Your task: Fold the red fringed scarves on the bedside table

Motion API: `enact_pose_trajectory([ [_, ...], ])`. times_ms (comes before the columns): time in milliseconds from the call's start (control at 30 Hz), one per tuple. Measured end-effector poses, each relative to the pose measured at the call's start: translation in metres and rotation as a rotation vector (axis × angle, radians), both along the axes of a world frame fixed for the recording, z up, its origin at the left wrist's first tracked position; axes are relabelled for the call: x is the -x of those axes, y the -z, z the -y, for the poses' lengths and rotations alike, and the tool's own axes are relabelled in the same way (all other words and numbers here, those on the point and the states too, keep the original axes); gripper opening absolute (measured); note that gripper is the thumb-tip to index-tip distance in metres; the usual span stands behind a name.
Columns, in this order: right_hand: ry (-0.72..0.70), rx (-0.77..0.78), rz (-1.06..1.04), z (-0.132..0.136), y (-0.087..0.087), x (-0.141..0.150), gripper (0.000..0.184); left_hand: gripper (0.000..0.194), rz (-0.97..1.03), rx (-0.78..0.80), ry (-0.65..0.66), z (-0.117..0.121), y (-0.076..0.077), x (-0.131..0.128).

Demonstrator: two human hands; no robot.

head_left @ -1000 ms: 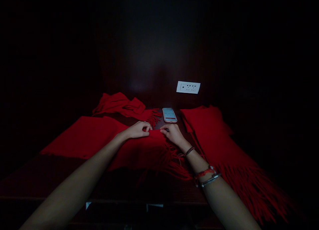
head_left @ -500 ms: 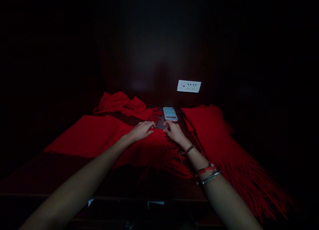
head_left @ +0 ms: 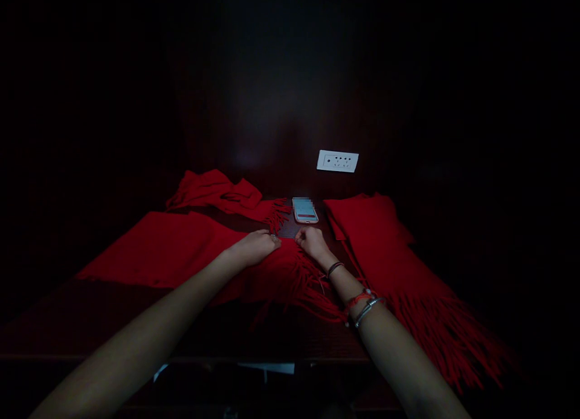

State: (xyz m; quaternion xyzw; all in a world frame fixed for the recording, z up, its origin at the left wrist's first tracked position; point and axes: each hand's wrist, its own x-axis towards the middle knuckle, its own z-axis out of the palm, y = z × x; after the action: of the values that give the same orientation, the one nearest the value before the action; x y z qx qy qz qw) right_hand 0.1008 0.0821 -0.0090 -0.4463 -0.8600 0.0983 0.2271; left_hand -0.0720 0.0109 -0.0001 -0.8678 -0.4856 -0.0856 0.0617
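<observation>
Scarf of fringed red cloth (head_left: 267,280): partly hidden at twelve o'clock.
Left hand (head_left: 260,246), right hand (head_left: 312,241): curled; grip cannot be told.

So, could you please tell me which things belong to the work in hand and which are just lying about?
In use:
middle red scarf, with the left hand and right hand at its far edge

Apparently just there, untouched:
crumpled red scarf, back left
fringed red scarf, right
phone
wall socket
</observation>
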Motion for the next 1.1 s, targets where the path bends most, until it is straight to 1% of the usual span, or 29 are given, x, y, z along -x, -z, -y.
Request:
enact_pose_trajectory([
  [67, -0.014, -0.051, -0.023, -0.001, -0.004, -0.003, 0.017, 0.034, 0.04, 0.049, 0.004, 0.0, 0.003, -0.002],
  [133, -0.058, -0.117, -0.074, 0.0, -0.013, -0.008, 0.019, 0.038, 0.06, 0.128, 0.039, -0.002, 0.006, 0.0],
  [167, -0.097, -0.127, -0.09, 0.001, -0.018, -0.01, 0.019, 0.039, 0.066, 0.169, 0.055, -0.003, 0.006, 0.003],
  [200, -0.15, -0.104, -0.085, 0.004, -0.025, -0.012, 0.019, 0.039, 0.075, 0.209, 0.065, -0.004, 0.006, 0.006],
  [267, -0.309, 0.004, -0.001, 0.015, -0.037, -0.016, 0.019, 0.04, 0.098, 0.278, 0.077, -0.005, 0.006, 0.013],
  [333, -0.504, 0.076, 0.136, 0.03, -0.046, -0.017, 0.023, 0.047, 0.112, 0.323, 0.078, -0.004, 0.005, 0.018],
  [400, -0.645, 0.053, 0.259, 0.045, -0.049, -0.017, 0.025, 0.056, 0.115, 0.351, 0.072, -0.003, 0.004, 0.021],
  [467, -0.697, 0.0, 0.359, 0.057, -0.047, -0.019, 0.025, 0.061, 0.117, 0.376, 0.067, -0.002, 0.002, 0.021],
  [600, -0.696, -0.031, 0.483, 0.06, -0.04, -0.038, 0.027, 0.063, 0.141, 0.425, 0.073, -0.001, -0.001, 0.022],
  [667, -0.646, 0.013, 0.549, 0.057, -0.042, -0.055, 0.027, 0.063, 0.158, 0.442, 0.077, -0.001, -0.003, 0.023],
  [767, -0.49, 0.187, 0.731, 0.052, -0.057, -0.08, 0.026, 0.065, 0.138, 0.499, 0.07, -0.002, -0.005, 0.022],
  [800, -0.447, 0.229, 0.77, 0.052, -0.063, -0.086, 0.026, 0.066, 0.114, 0.531, 0.063, -0.001, -0.007, 0.021],
  [833, -0.423, 0.231, 0.765, 0.052, -0.07, -0.089, 0.026, 0.068, 0.088, 0.562, 0.054, -0.001, -0.008, 0.021],
  [867, -0.418, 0.192, 0.712, 0.052, -0.075, -0.089, 0.026, 0.07, 0.062, 0.59, 0.043, 0.0, -0.01, 0.02],
  [900, -0.423, 0.119, 0.617, 0.053, -0.079, -0.086, 0.025, 0.071, 0.043, 0.61, 0.033, 0.0, -0.012, 0.018],
  [967, -0.449, -0.052, 0.39, 0.055, -0.079, -0.071, 0.024, 0.072, 0.027, 0.624, 0.021, 0.002, -0.014, 0.017],
  [1000, -0.467, -0.11, 0.31, 0.056, -0.075, -0.061, 0.023, 0.072, 0.027, 0.624, 0.018, 0.003, -0.015, 0.016],
  [1033, -0.49, -0.142, 0.273, 0.056, -0.068, -0.05, 0.022, 0.073, 0.03, 0.622, 0.015, 0.003, -0.015, 0.016],
  [1100, -0.528, -0.139, 0.297, 0.055, -0.05, -0.029, 0.021, 0.074, 0.041, 0.615, 0.015, 0.004, -0.015, 0.016],
])
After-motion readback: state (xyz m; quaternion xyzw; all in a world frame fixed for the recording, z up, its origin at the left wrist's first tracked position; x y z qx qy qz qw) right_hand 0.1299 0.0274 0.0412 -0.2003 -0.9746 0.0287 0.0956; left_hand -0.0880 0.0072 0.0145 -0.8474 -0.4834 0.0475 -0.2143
